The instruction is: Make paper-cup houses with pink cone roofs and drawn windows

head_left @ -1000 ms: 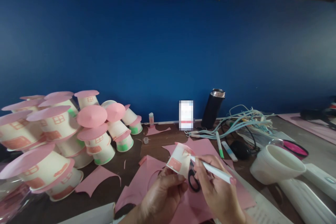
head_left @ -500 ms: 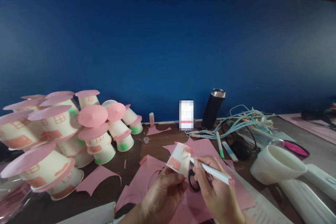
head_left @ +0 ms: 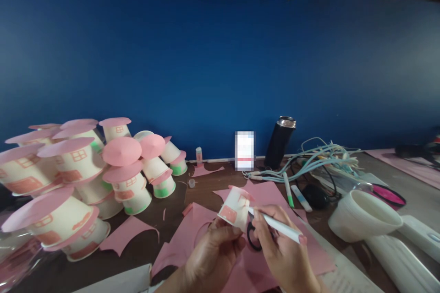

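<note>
My left hand (head_left: 213, 256) grips a white paper cup (head_left: 234, 208) turned on its side, with pink window shapes drawn on it. My right hand (head_left: 285, 252) holds a white marker (head_left: 275, 225) with a pink cap, its tip touching the cup's side. Black scissors (head_left: 252, 236) lie under the hands on sheets of pink paper (head_left: 268, 192).
A heap of finished cup houses with pink paper roofs (head_left: 68, 178) fills the left of the table. A stack of white cups (head_left: 360, 215) lies on the right, with markers (head_left: 292, 192), cables (head_left: 319, 155), a black flask (head_left: 280, 142) and a glue stick (head_left: 198, 155) behind.
The cup and marker tip have barely shifted. Both hands keep their grips.
</note>
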{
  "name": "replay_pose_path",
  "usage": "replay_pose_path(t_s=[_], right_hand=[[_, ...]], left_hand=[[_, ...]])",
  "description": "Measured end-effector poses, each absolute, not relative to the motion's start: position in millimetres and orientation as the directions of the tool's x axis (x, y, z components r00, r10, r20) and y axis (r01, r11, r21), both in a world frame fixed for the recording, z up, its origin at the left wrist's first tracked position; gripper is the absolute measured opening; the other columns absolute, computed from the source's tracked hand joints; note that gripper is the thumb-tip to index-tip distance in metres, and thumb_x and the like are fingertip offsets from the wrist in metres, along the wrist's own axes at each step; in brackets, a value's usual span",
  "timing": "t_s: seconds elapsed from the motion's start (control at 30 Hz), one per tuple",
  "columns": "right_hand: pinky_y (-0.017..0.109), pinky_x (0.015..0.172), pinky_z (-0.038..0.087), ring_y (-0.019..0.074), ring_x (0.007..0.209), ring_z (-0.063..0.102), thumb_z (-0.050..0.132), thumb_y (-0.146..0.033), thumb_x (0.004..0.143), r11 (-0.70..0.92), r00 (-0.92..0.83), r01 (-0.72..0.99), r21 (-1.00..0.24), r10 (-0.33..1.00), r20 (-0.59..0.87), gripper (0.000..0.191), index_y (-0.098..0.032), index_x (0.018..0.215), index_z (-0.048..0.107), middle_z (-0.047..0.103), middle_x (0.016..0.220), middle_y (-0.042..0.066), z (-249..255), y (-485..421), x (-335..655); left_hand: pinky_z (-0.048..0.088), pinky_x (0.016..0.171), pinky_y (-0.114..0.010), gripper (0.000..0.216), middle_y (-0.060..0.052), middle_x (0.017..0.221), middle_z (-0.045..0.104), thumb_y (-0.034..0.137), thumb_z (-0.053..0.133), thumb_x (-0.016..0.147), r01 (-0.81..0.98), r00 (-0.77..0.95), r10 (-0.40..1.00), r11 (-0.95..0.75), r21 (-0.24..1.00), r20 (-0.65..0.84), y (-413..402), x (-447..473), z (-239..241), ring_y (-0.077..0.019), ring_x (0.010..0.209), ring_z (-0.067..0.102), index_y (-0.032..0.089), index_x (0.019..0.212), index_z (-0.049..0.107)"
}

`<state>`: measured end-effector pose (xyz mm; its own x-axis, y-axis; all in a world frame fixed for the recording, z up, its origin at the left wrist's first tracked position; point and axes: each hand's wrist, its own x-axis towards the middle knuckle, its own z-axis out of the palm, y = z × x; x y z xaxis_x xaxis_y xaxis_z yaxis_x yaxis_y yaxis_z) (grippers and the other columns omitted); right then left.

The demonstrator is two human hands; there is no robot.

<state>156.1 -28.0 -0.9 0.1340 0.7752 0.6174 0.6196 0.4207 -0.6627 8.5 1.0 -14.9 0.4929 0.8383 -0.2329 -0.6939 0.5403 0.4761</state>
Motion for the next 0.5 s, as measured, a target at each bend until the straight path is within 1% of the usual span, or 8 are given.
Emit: replay_pose_path(t_s=[0.1,0.23,0.37,0.5], right_hand=[[0.019,0.051,0.052,0.0158,0.071,0.07,0.051,-0.025,0.096,0.424,0.131,0.614,-0.666,0.777,0.616,0.009,-0.022,0.099,0.059,0.068,0.081,0.004,-0.9,-27.9,156.1],[0.019,0.049,0.051,0.015,0.067,0.069,0.052,-0.026,0.096,0.419,0.141,0.618,-0.665,0.773,0.618,0.009,-0.022,0.097,0.06,0.067,0.079,0.004,-0.8,-28.5,155.5],[0.018,0.047,0.05,0.0134,0.061,0.067,0.052,-0.026,0.096,0.422,0.143,0.606,-0.674,0.776,0.614,0.009,-0.022,0.097,0.06,0.067,0.079,0.003,0.2,-29.6,155.1],[0.019,0.05,0.052,0.0113,0.054,0.064,0.055,-0.025,0.094,0.443,0.193,0.592,-0.673,0.733,0.652,0.008,-0.023,0.1,0.06,0.064,0.072,0.0,2.2,-31.6,157.2]], left_hand=[[0.049,0.07,-0.024,0.026,-0.006,0.092,0.071,-0.002,0.069,0.068,-0.697,0.487,0.841,0.537,0.474,-0.236,0.7,8.4,-14.5,-0.0128,0.076,0.063,0.012,0.09,0.071],[0.049,0.069,-0.023,0.03,-0.006,0.092,0.07,-0.003,0.069,0.068,-0.702,0.49,0.84,0.538,0.466,-0.232,-0.6,8.4,-14.0,-0.0123,0.075,0.062,0.012,0.093,0.07],[0.049,0.069,-0.023,0.025,-0.006,0.094,0.07,-0.003,0.069,0.068,-0.7,0.495,0.839,0.54,0.467,-0.228,-0.9,8.4,-14.0,-0.0122,0.076,0.062,0.012,0.088,0.07],[0.049,0.068,-0.022,0.02,-0.004,0.085,0.068,-0.002,0.07,0.067,-0.696,0.484,0.837,0.545,0.467,-0.255,-1.0,8.0,-13.7,-0.0112,0.073,0.06,0.01,0.083,0.071]])
